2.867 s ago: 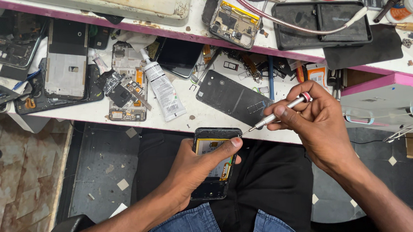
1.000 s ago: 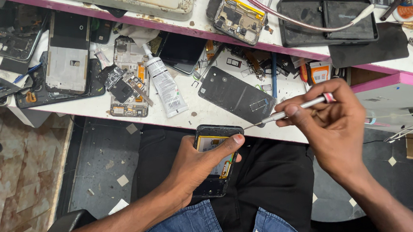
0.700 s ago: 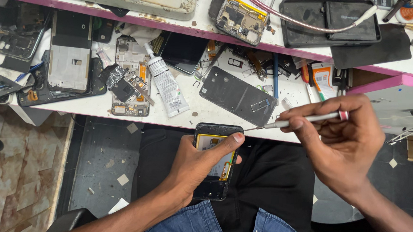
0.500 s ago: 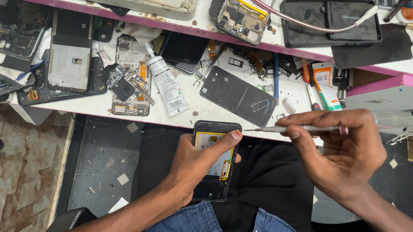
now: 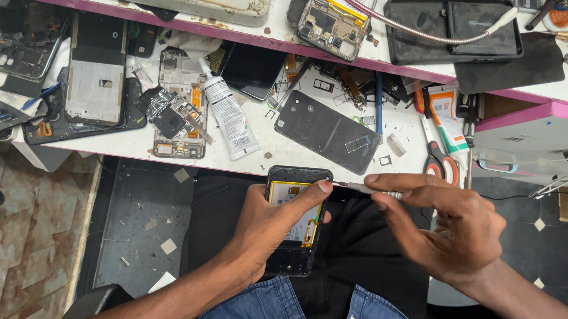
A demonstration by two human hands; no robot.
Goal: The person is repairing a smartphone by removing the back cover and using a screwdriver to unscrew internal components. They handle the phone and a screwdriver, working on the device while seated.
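Observation:
My left hand (image 5: 265, 228) grips an opened black phone (image 5: 297, 201) over my lap, its back off and the yellow battery showing. My right hand (image 5: 449, 225) holds a thin silver screwdriver (image 5: 370, 189) nearly level, pinched in the fingers, with its tip at the phone's upper right edge beside my left fingertip. The phone's lower part is hidden by my left palm.
A white bench (image 5: 264, 147) lies just ahead, strewn with phone parts: a black back cover (image 5: 326, 131), a white glue tube (image 5: 228, 117), a bare circuit board (image 5: 177, 116), red-handled scissors (image 5: 434, 161). A pink-edged upper shelf (image 5: 356, 57) carries more opened phones and cables. Tiled floor (image 5: 22, 225) lies at left.
My right hand swung the screwdriver from pointing up and right down to nearly level and brought its tip to the phone's top right edge. My left hand kept the phone still.

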